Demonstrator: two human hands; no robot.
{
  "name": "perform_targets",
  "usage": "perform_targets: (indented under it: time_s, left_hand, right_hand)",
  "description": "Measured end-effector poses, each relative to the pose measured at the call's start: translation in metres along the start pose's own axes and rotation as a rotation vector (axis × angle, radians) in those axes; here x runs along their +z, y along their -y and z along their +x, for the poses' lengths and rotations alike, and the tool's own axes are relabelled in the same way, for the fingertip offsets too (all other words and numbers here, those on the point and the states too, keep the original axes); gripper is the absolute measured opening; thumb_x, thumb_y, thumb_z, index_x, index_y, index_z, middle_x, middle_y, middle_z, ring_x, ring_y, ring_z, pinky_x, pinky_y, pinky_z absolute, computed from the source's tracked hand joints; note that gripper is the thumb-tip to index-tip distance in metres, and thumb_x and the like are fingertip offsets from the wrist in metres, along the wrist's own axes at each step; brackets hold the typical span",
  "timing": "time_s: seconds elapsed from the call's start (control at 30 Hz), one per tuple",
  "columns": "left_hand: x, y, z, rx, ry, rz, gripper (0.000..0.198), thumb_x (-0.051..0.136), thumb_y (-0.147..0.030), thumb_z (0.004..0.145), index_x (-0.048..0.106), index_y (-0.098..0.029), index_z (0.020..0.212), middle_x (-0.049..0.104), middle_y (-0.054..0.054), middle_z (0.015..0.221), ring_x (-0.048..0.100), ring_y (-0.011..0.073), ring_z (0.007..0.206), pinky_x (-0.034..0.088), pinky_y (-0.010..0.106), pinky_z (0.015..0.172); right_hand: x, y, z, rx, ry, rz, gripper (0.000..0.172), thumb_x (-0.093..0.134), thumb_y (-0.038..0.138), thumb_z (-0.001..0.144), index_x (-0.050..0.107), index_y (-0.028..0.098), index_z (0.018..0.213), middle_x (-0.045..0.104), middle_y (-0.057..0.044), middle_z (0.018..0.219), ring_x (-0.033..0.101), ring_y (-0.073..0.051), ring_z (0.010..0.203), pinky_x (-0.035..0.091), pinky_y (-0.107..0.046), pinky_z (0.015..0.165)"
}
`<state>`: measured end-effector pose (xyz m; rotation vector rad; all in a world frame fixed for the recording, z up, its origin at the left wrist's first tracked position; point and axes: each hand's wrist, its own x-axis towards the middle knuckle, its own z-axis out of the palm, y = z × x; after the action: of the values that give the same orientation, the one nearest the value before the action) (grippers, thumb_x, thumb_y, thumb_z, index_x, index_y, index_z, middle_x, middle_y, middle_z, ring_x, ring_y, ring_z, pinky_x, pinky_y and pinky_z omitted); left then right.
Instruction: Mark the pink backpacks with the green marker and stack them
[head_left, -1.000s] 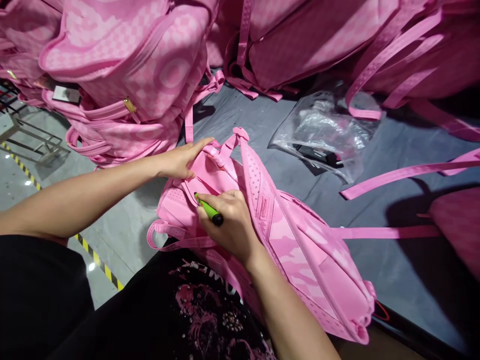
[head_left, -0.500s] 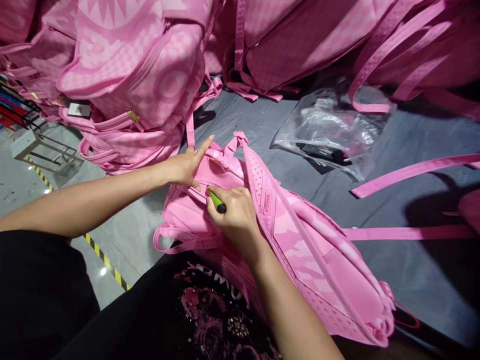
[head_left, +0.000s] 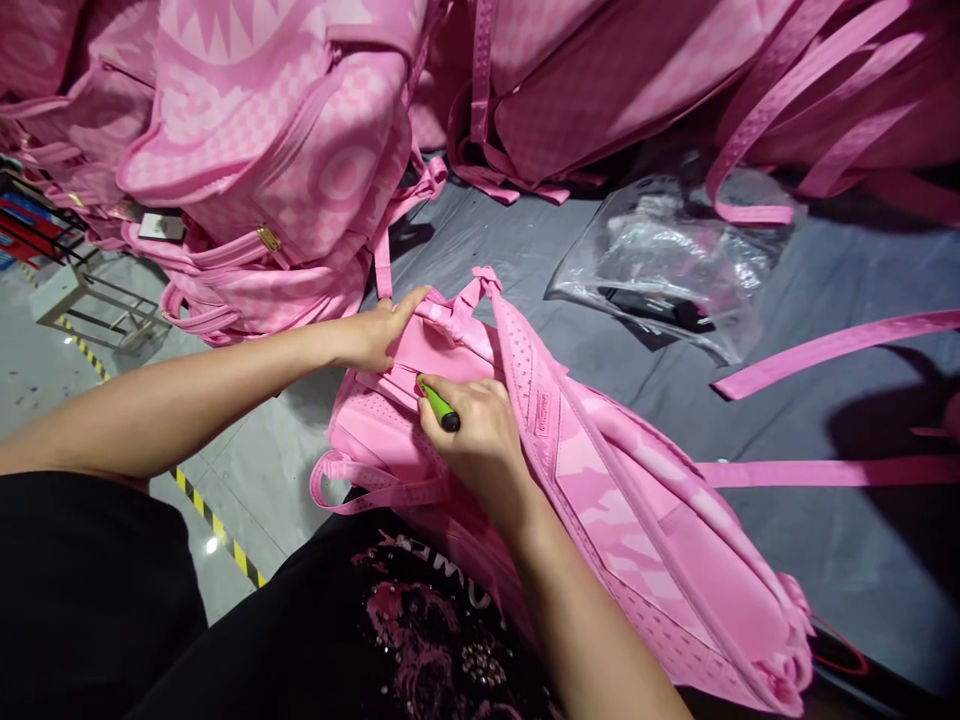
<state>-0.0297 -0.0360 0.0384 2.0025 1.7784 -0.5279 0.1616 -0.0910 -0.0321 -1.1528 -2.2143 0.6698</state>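
A pink backpack [head_left: 645, 500] lies on its side before me, its top end towards my left hand. My left hand [head_left: 375, 335] rests on that top end, thumb and forefinger spread apart against the fabric; its other fingers are hidden. In my right hand [head_left: 480, 425] is a green pen-like tool with a black end [head_left: 439, 404], gripped between thumb and fingers. The tool's far tip meets the pink panel beside my left thumb, at a seam or slit. What kind of tip it has is too small to tell. A knotted strap [head_left: 486, 280] stands up just beyond the hands.
Several pink backpacks [head_left: 262, 150] are piled along the back and left. A clear plastic bag [head_left: 675, 265] with dark contents lies on the grey table cover [head_left: 795, 430]. A loose pink strap [head_left: 847, 350] stretches in from the right. Below left, a stool [head_left: 97, 305] stands on the floor.
The view has shifted slightly. My right hand has tilted the green tool a little, so more of its handle shows. My left hand stays at the backpack's top.
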Motion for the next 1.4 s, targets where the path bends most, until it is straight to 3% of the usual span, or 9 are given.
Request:
perform_targets:
  time_s: [0.13,0.27,0.43,0.57,0.8,1.23,1.4]
  left_hand:
    - [0.002,0.001,0.001,0.015,-0.002,-0.023,0.113,0.064,-0.017,0.08,-0.019,-0.028,0.155,0.047,0.018,0.134,0.066,0.0211,0.088,0.05,0.028,0.071]
    - [0.002,0.006,0.002,0.057,-0.005,-0.051,0.113,0.064,-0.017,0.079,-0.019,-0.029,0.155,0.047,0.017,0.135,0.065,0.0197,0.086,0.05,0.029,0.073]
    - [-0.001,0.006,0.001,0.065,0.019,-0.073,0.112,0.063,-0.016,0.079,-0.016,-0.028,0.156,0.046,0.018,0.137,0.065,0.0218,0.092,0.051,0.03,0.075]
    - [-0.002,0.006,-0.001,0.059,0.045,-0.103,0.111,0.064,-0.017,0.079,-0.016,-0.026,0.156,0.041,0.021,0.142,0.066,0.0222,0.093,0.052,0.032,0.078]
    - [0.007,0.017,0.006,0.087,0.031,-0.112,0.115,0.063,-0.015,0.078,-0.021,-0.035,0.154,0.041,0.017,0.141,0.065,0.0211,0.091,0.053,0.032,0.076]
    - [0.009,0.016,0.007,0.059,0.041,-0.128,0.118,0.064,-0.015,0.077,-0.023,-0.036,0.154,0.039,0.019,0.143,0.067,0.0229,0.09,0.055,0.033,0.077]
    - [0.009,0.015,0.007,0.069,0.018,-0.117,0.119,0.065,-0.014,0.076,-0.021,-0.033,0.155,0.036,0.022,0.146,0.067,0.0275,0.098,0.054,0.037,0.081]
  right_hand:
    - [-0.002,0.0,0.0,0.004,-0.016,0.049,0.029,0.062,0.023,0.089,0.075,0.014,0.113,0.079,-0.008,0.093,0.07,-0.024,0.083,0.043,-0.038,0.087]
    - [-0.007,0.005,0.006,0.0,0.056,0.111,0.029,0.062,0.024,0.089,0.076,0.019,0.114,0.079,-0.006,0.09,0.072,-0.022,0.08,0.045,-0.038,0.089]
    - [-0.001,0.009,0.02,0.021,0.149,0.082,0.033,0.064,0.028,0.088,0.075,0.024,0.119,0.08,-0.004,0.087,0.071,-0.02,0.071,0.048,-0.034,0.077]
    - [0.006,0.012,0.026,0.003,0.161,0.046,0.034,0.063,0.03,0.09,0.074,0.025,0.12,0.08,-0.005,0.088,0.072,-0.022,0.074,0.048,-0.033,0.071]
    - [0.008,0.013,0.02,0.009,0.093,0.005,0.031,0.066,0.025,0.086,0.077,0.023,0.116,0.079,-0.007,0.082,0.07,-0.021,0.069,0.049,-0.036,0.078]
    - [0.004,0.012,0.025,0.0,0.183,0.131,0.035,0.062,0.025,0.09,0.074,0.02,0.122,0.08,-0.008,0.092,0.071,-0.022,0.074,0.051,-0.036,0.079]
    - [0.003,0.014,0.026,0.001,0.226,0.121,0.035,0.063,0.024,0.09,0.073,0.021,0.123,0.08,-0.008,0.094,0.069,-0.021,0.071,0.051,-0.034,0.075]
